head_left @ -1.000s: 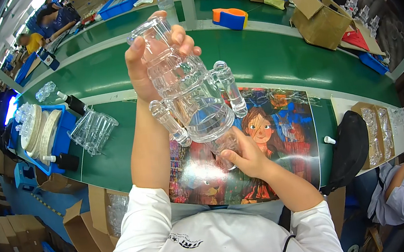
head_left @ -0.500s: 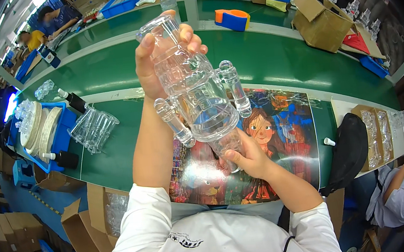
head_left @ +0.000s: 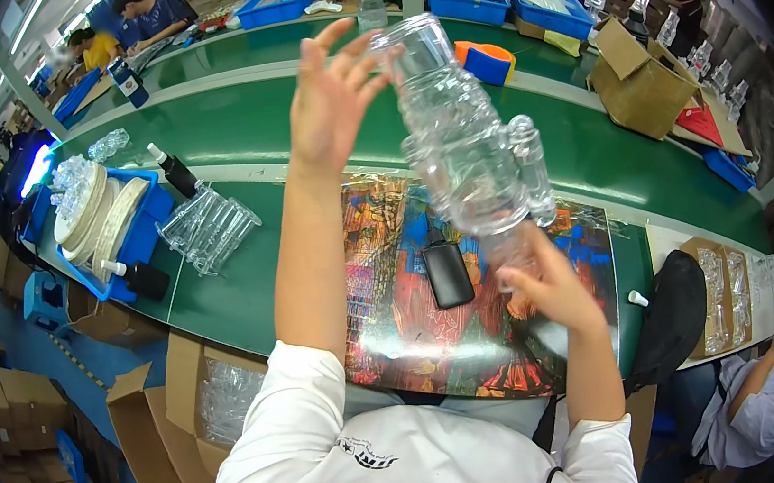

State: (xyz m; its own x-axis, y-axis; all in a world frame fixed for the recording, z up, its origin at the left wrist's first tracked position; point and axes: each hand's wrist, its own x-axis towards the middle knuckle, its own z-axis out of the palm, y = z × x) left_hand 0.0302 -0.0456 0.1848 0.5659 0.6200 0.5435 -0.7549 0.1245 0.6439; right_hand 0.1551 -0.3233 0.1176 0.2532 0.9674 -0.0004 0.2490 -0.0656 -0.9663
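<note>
My right hand (head_left: 540, 279) grips the clear vessel (head_left: 471, 141) by its narrow end; my left hand (head_left: 331, 105) is spread wide. Top-heavy, the vessel might tip onto the bench (head_left: 247, 315).

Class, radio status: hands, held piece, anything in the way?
Right hand gripping clear tiered cylindrical vessel, lower end. Left hand open beside upper end, contact unclear. Black rectangular object on multicoloured glossy mat, blocking neither hand.

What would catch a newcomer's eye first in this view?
Probably the big clear vessel, tilted near the middle, its lower end in the right hand, with the left hand spread open by its top. Next, the colourful picture mat below, with a flat black object on it. At left, pale reels in a blue bin stand out too.
</note>
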